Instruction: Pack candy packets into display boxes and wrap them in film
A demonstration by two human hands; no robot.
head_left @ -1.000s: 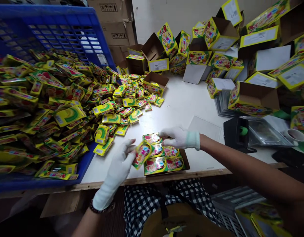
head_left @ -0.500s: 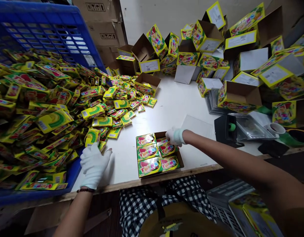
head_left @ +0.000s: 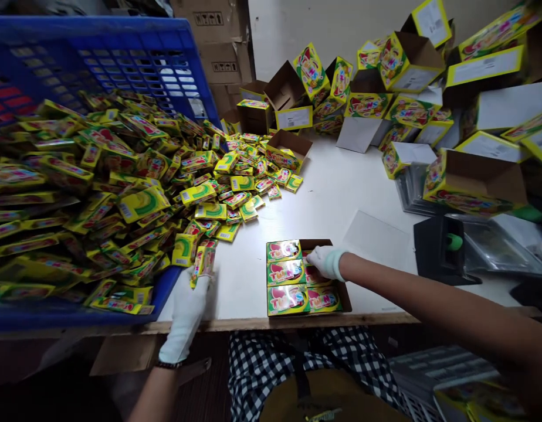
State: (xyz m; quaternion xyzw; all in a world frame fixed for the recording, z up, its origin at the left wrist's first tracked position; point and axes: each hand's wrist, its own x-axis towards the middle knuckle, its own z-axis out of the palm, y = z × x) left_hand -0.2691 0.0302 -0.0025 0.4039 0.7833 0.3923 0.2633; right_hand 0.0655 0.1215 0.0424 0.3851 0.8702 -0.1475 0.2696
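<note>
My left hand point(head_left: 188, 302), in a white glove, grips a small yellow and green candy box point(head_left: 204, 264) at the edge of the heaped boxes. On the white table by the front edge lies an open cardboard display box point(head_left: 346, 298), with rows of small "Twins" candy boxes point(head_left: 286, 272) lying face up in it. My gloved right hand point(head_left: 326, 261) reaches into its far right part with the fingers curled down. Whatever those fingers hold is hidden beneath them. Loose candy boxes point(head_left: 212, 211) spill over the table ahead of my left hand.
A blue plastic crate point(head_left: 196, 76) full of candy boxes lies tipped on the left. Empty display boxes point(head_left: 473, 181) are piled at the back right. A black tape dispenser point(head_left: 436, 249) and clear plastic trays point(head_left: 495, 246) lie right of a clear sheet point(head_left: 376, 237).
My left hand has gone from open and empty beside the pile to gripping a small candy box. My right hand stays in the display box's far right part. The view has shifted left.
</note>
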